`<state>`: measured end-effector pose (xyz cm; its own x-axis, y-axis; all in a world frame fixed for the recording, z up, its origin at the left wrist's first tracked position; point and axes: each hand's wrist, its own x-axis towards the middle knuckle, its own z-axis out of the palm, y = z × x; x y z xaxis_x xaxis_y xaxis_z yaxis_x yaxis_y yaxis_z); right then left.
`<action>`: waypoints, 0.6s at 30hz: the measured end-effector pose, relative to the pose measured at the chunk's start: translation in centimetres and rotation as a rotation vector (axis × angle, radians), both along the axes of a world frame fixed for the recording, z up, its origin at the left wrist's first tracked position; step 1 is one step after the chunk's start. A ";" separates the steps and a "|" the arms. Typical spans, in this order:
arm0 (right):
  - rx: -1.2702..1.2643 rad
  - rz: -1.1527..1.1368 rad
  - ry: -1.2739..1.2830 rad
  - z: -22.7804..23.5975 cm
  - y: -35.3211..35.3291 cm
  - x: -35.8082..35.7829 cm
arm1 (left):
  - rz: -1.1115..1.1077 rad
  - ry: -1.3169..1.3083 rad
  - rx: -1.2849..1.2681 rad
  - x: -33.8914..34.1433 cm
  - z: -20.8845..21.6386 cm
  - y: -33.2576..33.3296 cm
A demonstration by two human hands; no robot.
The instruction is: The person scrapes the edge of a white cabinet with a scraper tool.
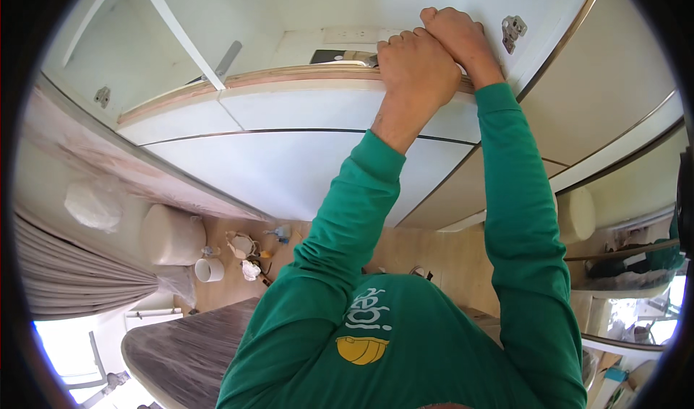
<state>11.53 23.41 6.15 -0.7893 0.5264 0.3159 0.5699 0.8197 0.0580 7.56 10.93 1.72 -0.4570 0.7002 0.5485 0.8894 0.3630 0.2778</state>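
Note:
Both my hands are together at the right part of a white cabinet's front edge (311, 74), which has a bare wood strip along it. My left hand (419, 66) is closed in a fist over this edge, with a small greyish metal part (372, 61) showing beside its fingers. Against it and slightly farther in, my right hand (461, 39) is also closed. Whatever either fist grips is hidden. Just left of my left hand, a dark and tan flat piece (338, 57) lies inside the cabinet.
Metal hinges (513, 32) are fixed to the cabinet's inner side wall. A white upright divider (181, 33) and grey bar (230, 57) stand at left. White fronts (289, 163) run below the edge. On the floor are a white bucket (210, 269) and loose items; plastic-wrapped furniture (188, 344) stands behind.

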 end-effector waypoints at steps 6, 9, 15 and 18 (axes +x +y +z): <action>-0.023 -0.009 0.006 0.7 -1.5 0.6 | -0.003 0.019 0.033 0.4 0.0 -0.3; -0.165 -0.137 0.159 0.9 -0.9 0.1 | -0.013 0.085 0.047 0.3 0.4 0.2; 0.006 -0.062 0.099 0.5 -1.3 0.6 | -0.088 -0.028 0.019 -0.1 0.9 0.1; -0.230 -0.199 0.267 0.7 0.1 0.2 | -0.126 -0.075 0.020 0.0 1.3 0.1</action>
<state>11.73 23.54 6.84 -0.5708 0.7415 0.3525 0.6888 0.6662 -0.2859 7.54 11.07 3.03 -0.4067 0.7440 0.5302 0.9040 0.2437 0.3513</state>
